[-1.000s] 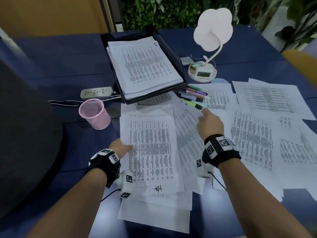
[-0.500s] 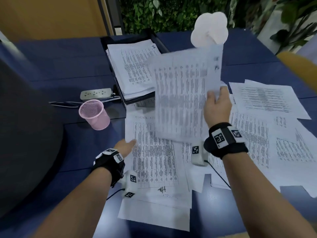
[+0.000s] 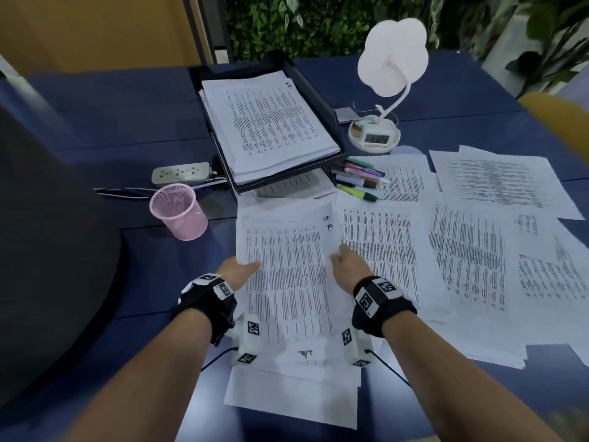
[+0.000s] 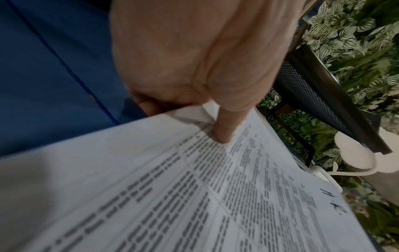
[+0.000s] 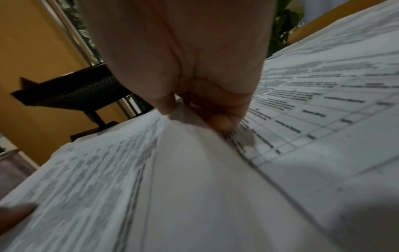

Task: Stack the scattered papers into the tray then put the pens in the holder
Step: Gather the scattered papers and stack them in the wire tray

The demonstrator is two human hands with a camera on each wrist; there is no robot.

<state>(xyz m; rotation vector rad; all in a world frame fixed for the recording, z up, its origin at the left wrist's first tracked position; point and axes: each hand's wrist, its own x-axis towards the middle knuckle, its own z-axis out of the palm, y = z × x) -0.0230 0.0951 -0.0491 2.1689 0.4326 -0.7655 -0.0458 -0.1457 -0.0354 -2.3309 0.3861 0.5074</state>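
Note:
A pile of printed sheets (image 3: 287,282) lies in front of me, the top one marked "H.R.". My left hand (image 3: 245,269) pinches its left edge, thumb (image 4: 222,134) on top. At the right edge my right hand (image 3: 339,255) pinches the top sheet between thumb and fingers (image 5: 222,122). More loose sheets (image 3: 471,250) spread to the right. The black tray (image 3: 330,122) at the back holds a thick paper stack (image 3: 271,122). Several coloured pens (image 3: 360,183) lie on the papers beside the tray's front corner. The pink mesh holder (image 3: 178,212) stands empty to the left.
A white flower-shaped lamp with a small clock (image 3: 376,135) stands right of the tray. A power strip (image 3: 181,172) and its cable lie behind the holder. A dark chair back (image 3: 47,234) fills the left side. The table (image 3: 127,122) is blue.
Half a second ago my right hand held a sheet up in the air; that sheet now lies on the front pile, and the hand is low at its right edge. My left hand stayed put.

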